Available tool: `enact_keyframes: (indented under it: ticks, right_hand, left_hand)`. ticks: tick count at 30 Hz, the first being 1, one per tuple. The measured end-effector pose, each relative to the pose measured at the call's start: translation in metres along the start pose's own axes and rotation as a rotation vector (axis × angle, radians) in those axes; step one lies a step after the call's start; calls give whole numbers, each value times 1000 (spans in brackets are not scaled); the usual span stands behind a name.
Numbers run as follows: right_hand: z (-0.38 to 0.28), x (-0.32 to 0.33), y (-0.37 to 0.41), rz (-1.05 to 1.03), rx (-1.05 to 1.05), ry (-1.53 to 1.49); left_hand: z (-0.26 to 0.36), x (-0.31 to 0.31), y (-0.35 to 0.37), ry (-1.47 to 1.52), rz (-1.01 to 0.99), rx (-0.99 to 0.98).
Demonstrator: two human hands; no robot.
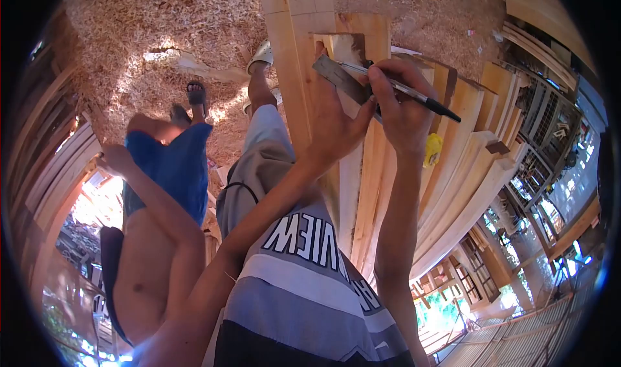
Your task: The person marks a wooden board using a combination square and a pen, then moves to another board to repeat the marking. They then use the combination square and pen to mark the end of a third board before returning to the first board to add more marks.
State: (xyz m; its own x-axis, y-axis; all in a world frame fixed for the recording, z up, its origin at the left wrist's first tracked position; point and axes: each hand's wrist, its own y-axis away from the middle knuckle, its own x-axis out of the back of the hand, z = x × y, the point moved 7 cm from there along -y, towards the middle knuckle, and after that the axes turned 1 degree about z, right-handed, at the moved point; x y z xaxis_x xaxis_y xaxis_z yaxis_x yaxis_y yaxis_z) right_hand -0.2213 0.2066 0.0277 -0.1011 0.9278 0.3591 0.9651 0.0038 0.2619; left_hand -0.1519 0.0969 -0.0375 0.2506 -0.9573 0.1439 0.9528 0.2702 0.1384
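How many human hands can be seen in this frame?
3: the wearer's left hand at a metal blade, right hand holding a pen, and the co-worker's hand at left. The co-worker's other may be hidden.

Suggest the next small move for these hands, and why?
Probably steady the metal blade with the left hand, then ease the pen along its edge: the right hand already holds the pen beside the blade, over the timber. Whether the tip touches is unclear.
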Motion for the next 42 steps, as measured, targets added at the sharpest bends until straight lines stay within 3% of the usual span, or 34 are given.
enact_keyframes:
  ticks: [5, 7, 16, 23, 25, 32, 35, 42]
  right_hand:
    - [-11, 0, 1, -25, 35, 86]
    - [-8, 3, 2, -26, 34, 88]
    - [-16, 0, 2, -8, 119, 34]
    - [-13, 5, 5, -38, 59, 58]
    - [-12, 14, 7, -59, 83, 150]
    - [-40, 19, -5, -157, 121, 364]
    - [-58, 9, -15, -260, 249, 478]
    - [-74, -12, -33, -533, 332, 836]
  left_hand:
    - [6, 2, -3, 47, 20, -6]
    - [-5, -3, 0, 160, -50, 168]
    - [-1, -1, -3, 120, -24, 97]
    - [2, 1, -4, 121, -8, 77]
    - [10, 5, -5, -15, 55, -35]
    - [-1, 0, 0, 70, 50, 8]
    - [-9, -3, -1, 141, -49, 96]
    - [3, 1, -2, 35, 31, -14]
